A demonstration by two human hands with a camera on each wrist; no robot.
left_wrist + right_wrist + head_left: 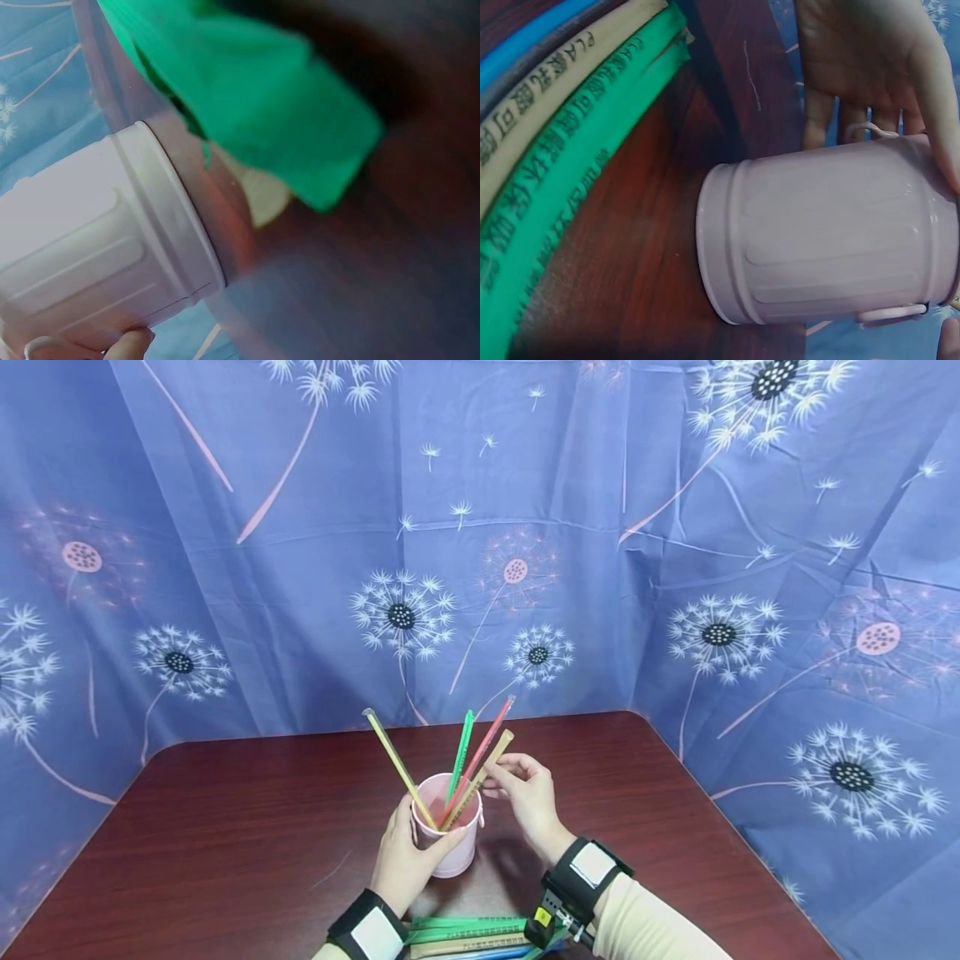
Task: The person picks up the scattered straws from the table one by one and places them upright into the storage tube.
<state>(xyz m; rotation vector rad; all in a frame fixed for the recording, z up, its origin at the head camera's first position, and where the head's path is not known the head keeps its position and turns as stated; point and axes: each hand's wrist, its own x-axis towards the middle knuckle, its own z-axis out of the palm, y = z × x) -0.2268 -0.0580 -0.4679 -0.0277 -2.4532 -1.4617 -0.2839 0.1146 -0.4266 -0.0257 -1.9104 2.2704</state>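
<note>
A pink pail [455,860] stands on the table holding several wrapped drinking straws: a yellow straw [392,752], a green straw [462,750], a red straw [487,742] and a tan straw [501,748]. My left hand [405,860] grips the near left side, thumb along the rim; in the right wrist view its fingers [859,120] reach behind the pail. My right hand [531,797] pinches the tan straw above the rim on the right; in the right wrist view it is mostly out of frame, only a fingertip [949,341] showing.
At the table's near edge lies a bundle of wrapped straws, with green straws [465,923], tan and blue ones, partly under the right wrist strap. A green wrapper [262,105] looms close in the left wrist view. Behind the table [247,827] hangs a blue dandelion-print curtain [300,610].
</note>
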